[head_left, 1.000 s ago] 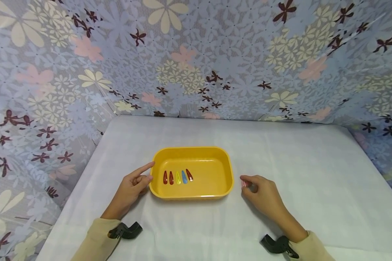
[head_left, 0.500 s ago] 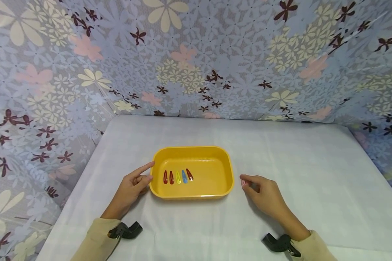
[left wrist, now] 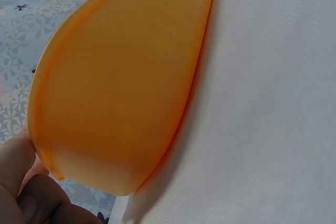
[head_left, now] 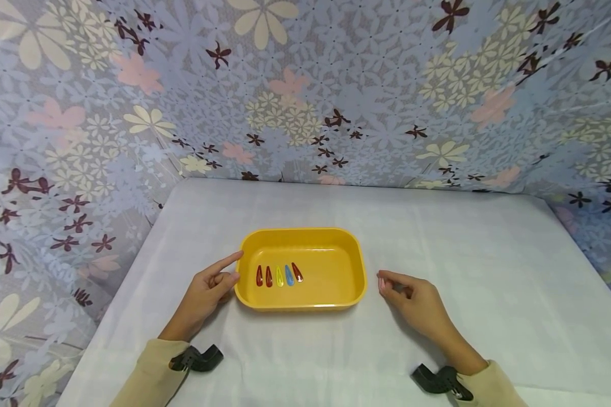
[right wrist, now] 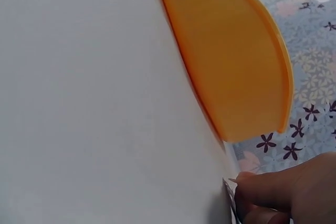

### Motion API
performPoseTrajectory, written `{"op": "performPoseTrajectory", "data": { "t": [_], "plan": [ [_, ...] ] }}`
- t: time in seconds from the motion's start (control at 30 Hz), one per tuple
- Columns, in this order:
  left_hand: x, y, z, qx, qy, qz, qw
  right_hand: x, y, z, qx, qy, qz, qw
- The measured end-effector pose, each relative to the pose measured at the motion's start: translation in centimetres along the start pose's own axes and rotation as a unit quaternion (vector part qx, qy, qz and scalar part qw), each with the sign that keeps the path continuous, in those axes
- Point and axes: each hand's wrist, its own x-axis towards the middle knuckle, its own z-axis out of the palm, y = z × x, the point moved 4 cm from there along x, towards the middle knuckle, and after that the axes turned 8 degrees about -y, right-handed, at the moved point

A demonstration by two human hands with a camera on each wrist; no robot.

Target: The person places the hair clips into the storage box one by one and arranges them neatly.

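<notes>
A yellow tray lies on the white cloth, with several snap hair clips in a row toward its left side. From the left they run dark red, dark red, yellow, blue and dark red, the last one tilted. My left hand touches the tray's left rim with a straight index finger and the thumb, other fingers bent below. Right of the tray, my right hand pinches a pink hair clip between thumb and index finger, its edge showing in the right wrist view.
White cloth covers the table around the tray. A flowered curtain hangs at the back and along the sides. Black camera mounts sit on both sleeves. In the left wrist view the tray's outer wall fills much of the picture.
My right wrist has shifted slightly to the right while the fingers keep pinching the pink hair clip, less of which shows. The left hand and the clips in the tray stay put.
</notes>
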Motion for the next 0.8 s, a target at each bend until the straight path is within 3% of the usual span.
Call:
{"op": "performPoseTrajectory", "data": {
  "t": [0.8],
  "plan": [
    [0.05, -0.04, 0.06, -0.020, -0.008, 0.007, 0.9997, -0.20, 0.53, -0.54, 0.130, 0.034, 0.054, 0.9894]
  ]
}}
